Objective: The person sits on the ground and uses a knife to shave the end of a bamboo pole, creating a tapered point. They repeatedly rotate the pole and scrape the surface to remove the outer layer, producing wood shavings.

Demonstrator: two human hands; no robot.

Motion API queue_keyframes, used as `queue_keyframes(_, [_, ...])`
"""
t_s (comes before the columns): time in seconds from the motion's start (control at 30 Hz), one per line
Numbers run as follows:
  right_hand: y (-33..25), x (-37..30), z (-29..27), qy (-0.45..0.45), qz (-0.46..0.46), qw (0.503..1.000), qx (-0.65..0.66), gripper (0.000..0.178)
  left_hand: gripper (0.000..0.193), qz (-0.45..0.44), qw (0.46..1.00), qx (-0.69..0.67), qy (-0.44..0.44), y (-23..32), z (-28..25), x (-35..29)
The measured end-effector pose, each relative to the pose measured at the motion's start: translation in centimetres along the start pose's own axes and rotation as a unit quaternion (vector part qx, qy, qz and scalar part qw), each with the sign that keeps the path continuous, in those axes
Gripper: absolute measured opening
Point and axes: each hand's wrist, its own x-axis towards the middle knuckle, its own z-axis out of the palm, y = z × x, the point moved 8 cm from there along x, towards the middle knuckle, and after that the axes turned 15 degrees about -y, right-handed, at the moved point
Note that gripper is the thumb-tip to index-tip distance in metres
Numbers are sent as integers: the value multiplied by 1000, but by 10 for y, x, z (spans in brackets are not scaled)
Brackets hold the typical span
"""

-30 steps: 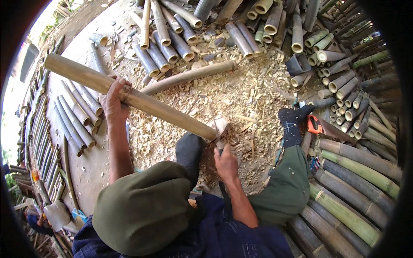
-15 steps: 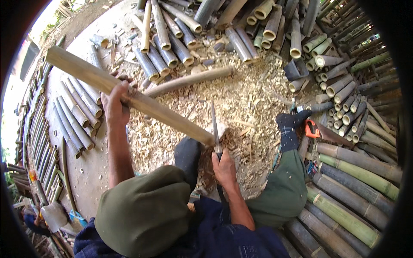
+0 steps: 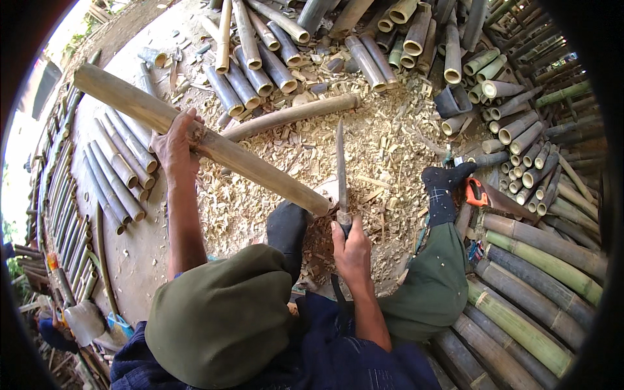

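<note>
My left hand (image 3: 177, 140) is wrapped round a brown bamboo pole (image 3: 260, 170) near its upper part. The pole slants from the upper left down to the right, and its lower end lies by my dark-socked foot (image 3: 286, 233). In my right hand (image 3: 351, 250) is the dark handle of a long knife (image 3: 342, 170), blade pointing away from me. That blade stands a little to the right of the pole's lower end, beside a pale block (image 3: 329, 190) partly hidden behind the pole.
Wood shavings (image 3: 286, 149) cover the ground ahead. A loose bamboo pole (image 3: 292, 118) lies across them. Cut bamboo tubes (image 3: 257, 78) are heaped at the far side and right. An orange-handled saw (image 3: 478, 193) lies by my right foot, near long bamboo poles (image 3: 533, 260). More tubes line the left.
The knife has shifted right, away from the pole's lower end, and its blade is more upright. My right hand has moved right with it. The left hand keeps its grip on the pole.
</note>
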Motion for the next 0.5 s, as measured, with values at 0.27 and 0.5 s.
queue_keyframes(0.27, [60, 18, 30, -24, 89, 989, -115, 39, 40, 18, 993, -42, -108, -1, 27, 1])
queue_keyframes(0.5, [-38, -22, -19, 77, -107, 991, 34, 39, 37, 14, 995, -24, -94, 11, 21, -3])
